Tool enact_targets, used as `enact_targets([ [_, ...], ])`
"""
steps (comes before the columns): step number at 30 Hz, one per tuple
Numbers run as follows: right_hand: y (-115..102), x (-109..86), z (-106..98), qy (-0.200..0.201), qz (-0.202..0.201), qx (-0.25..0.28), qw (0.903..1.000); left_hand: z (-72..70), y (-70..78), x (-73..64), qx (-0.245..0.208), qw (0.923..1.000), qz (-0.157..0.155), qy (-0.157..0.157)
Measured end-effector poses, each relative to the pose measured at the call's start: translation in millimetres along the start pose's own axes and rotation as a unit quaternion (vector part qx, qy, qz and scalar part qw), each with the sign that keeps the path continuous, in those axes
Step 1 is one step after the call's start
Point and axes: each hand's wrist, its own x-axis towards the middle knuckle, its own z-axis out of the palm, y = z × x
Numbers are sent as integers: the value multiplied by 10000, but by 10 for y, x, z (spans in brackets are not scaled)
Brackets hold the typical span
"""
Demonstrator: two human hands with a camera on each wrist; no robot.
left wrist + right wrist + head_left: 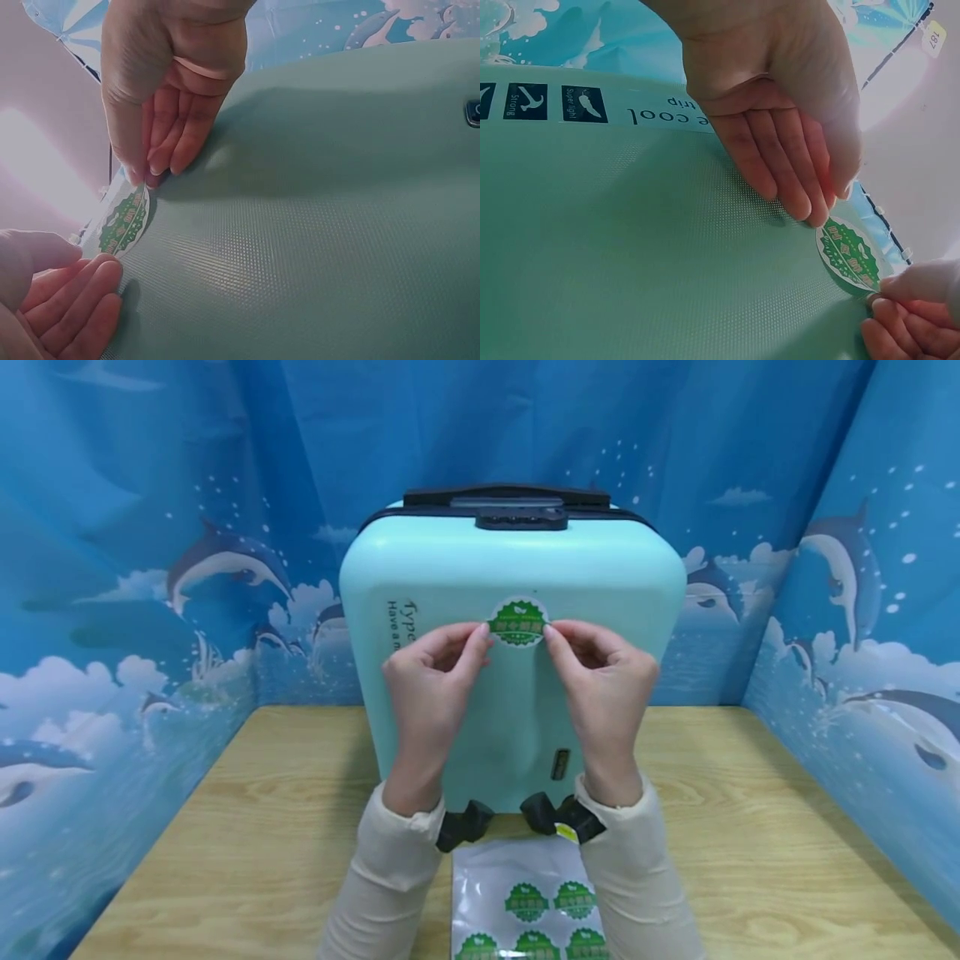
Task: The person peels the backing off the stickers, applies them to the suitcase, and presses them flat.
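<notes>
A round green-and-white sticker [518,622] is stretched between both hands in front of the upper middle of a mint-green suitcase [517,556]. My left hand [438,681] pinches its left edge between thumb and fingertips. On the opposite edge, my right hand [603,681] pinches it the same way. The left wrist view shows the sticker [124,223] held close over the textured shell [300,247], with a gap and shadow along part of it. From the right wrist, its printed face [849,253] is visible, fingertips at both edges.
Between the forearms, a sheet of stickers [487,868] lies on the wooden table [262,860], with several green ones on it. The suitcase stands upright, its black handle [510,493] on top. Blue dolphin-print curtains [480,427] enclose the back and sides.
</notes>
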Motion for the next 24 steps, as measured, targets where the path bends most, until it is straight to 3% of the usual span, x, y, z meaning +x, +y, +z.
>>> enact_targets([
  [6, 3, -4, 5, -3, -14, 14, 10000, 9, 26, 18, -17, 9999, 129, -76],
  [15, 2, -5, 1, -42, -24, 7, 10000, 27, 79, 79, -388, 9982, 208, -395],
  [24, 9, -14, -8, -157, -68, -31, 9998, 72, 89, 121, -424, 9949, 615, -673],
])
